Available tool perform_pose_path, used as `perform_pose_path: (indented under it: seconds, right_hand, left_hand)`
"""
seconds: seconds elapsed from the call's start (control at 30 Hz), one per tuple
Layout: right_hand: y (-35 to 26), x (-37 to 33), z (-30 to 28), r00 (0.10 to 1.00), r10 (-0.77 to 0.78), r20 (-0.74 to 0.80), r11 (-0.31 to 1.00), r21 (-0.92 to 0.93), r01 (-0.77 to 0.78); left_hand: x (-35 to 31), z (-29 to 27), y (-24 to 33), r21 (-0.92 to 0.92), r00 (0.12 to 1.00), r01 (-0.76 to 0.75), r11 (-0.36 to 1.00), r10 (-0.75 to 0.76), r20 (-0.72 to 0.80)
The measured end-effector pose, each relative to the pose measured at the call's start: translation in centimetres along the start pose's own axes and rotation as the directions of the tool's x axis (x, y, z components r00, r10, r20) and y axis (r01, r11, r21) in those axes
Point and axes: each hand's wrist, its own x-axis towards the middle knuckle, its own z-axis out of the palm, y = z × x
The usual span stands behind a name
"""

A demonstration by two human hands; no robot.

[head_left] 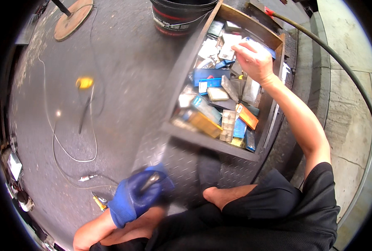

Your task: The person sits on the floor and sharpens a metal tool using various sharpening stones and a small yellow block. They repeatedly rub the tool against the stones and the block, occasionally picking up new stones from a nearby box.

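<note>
While gloved left hand (136, 193) grips a metallic piece (153, 178), bent-fingered right hand (255, 60), grip unclear, should gently part small boxes (217, 94) nearby.

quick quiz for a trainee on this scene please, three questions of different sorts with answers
1. Short answer: which hand is over the drawer of small cases?
2. Multiple choice: what colour is the glove on the left hand? A) yellow, B) blue, C) white.
3. True or false: the black bucket stands outside the drawer.

Key:
1. The right hand, which wears no glove.
2. B.
3. True.
</note>
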Motion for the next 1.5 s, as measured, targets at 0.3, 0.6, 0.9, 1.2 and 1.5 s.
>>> perform_pose_path:
  seconds: [0.3,0.6,0.9,1.2,1.5]
  right_hand:
    - [-0.1,-0.1,3.1,0.986,0.106,0.131,0.994,-0.052,-0.1]
    - [10.2,-3.6,1.9,0.48,0.794,0.374,0.608,-0.501,-0.616]
    - [6.2,-2.5,1.4,0.746,0.586,0.315,0.809,-0.174,-0.562]
    - [-0.9,-1.4,0.7,0.663,0.481,0.574,0.767,0.092,-0.635]
    - [6.7,-3.5,4.1,0.563,0.767,0.307,0.639,-0.297,-0.709]
  left_hand:
    - [0.1,-0.2,1.0,-0.052,0.998,0.062,0.997,-0.061,0.034]
    - [-0.2,-0.2,1.6,-0.136,0.997,0.073,0.988,-0.075,-0.01]
    - [0.2,-0.5,1.3,-0.031,0.999,0.043,0.999,-0.042,0.015]
    - [0.0,-0.5,0.8,-0.066,0.997,0.075,0.995,-0.074,0.024]
    - [0.3,-0.3,1.8,-0.119,0.996,0.086,0.989,-0.081,0.044]
